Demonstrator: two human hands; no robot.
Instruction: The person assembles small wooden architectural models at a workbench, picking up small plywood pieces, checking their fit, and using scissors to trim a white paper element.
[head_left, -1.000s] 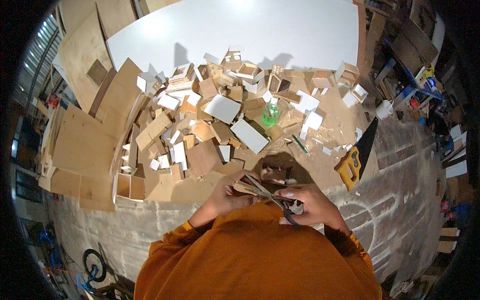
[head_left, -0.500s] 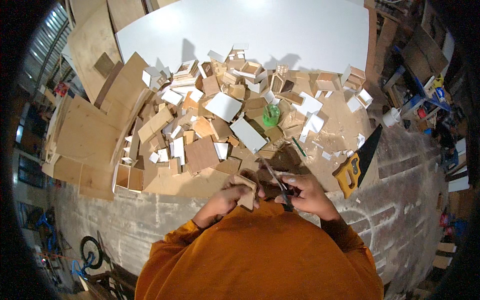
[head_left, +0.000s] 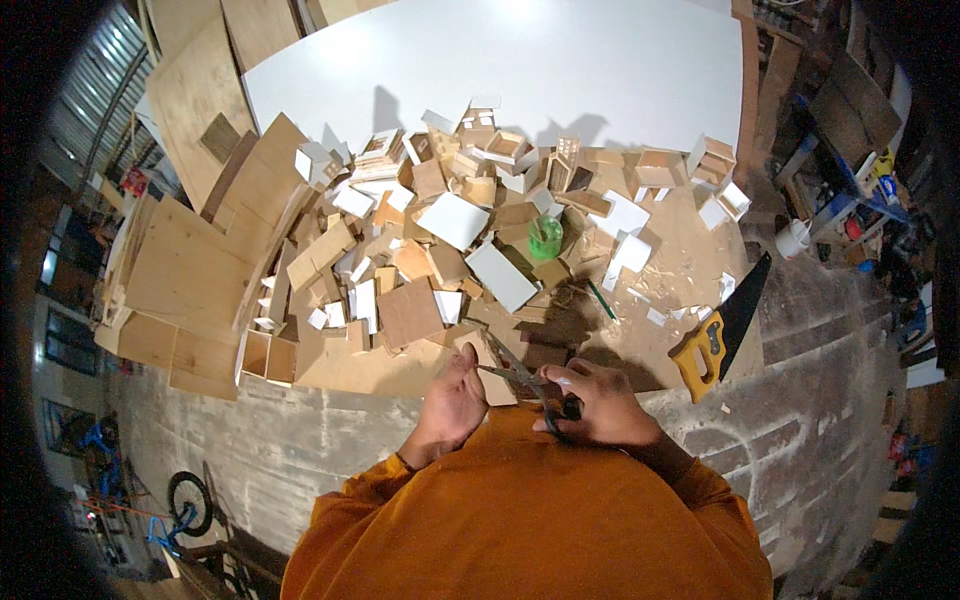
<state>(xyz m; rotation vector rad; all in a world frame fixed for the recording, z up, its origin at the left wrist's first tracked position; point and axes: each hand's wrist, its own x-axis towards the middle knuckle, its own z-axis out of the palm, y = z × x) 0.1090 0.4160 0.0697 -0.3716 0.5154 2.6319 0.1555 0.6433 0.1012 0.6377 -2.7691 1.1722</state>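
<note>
In my right hand (head_left: 608, 402) is a pair of scissors (head_left: 522, 377), its dark handles in my fingers and its blades spread apart, pointing left and away from me. My left hand (head_left: 450, 408) is closed at the near edge of the table, thumb up, on a small tan piece of board (head_left: 499, 390). The open blades lie over or beside that piece; whether they touch it I cannot tell. The fingertips behind the piece are hidden. Just beyond my hands lies a brown square board (head_left: 409, 313) at the front of a heap of offcuts.
Small wooden and white box-like models (head_left: 500, 148) stand among the offcuts. A green transparent cup (head_left: 545, 238) and a green pencil (head_left: 602, 300) lie to the right of the heap. A yellow-handled handsaw (head_left: 702, 356) rests at the table's right edge. Large plywood sheets (head_left: 190, 285) lean at left.
The tan piece has turned and dropped lower between my hands. My left hand has rotated, thumb now upward, and the scissors' blades have opened and swung toward the left. The view has shifted slightly.
</note>
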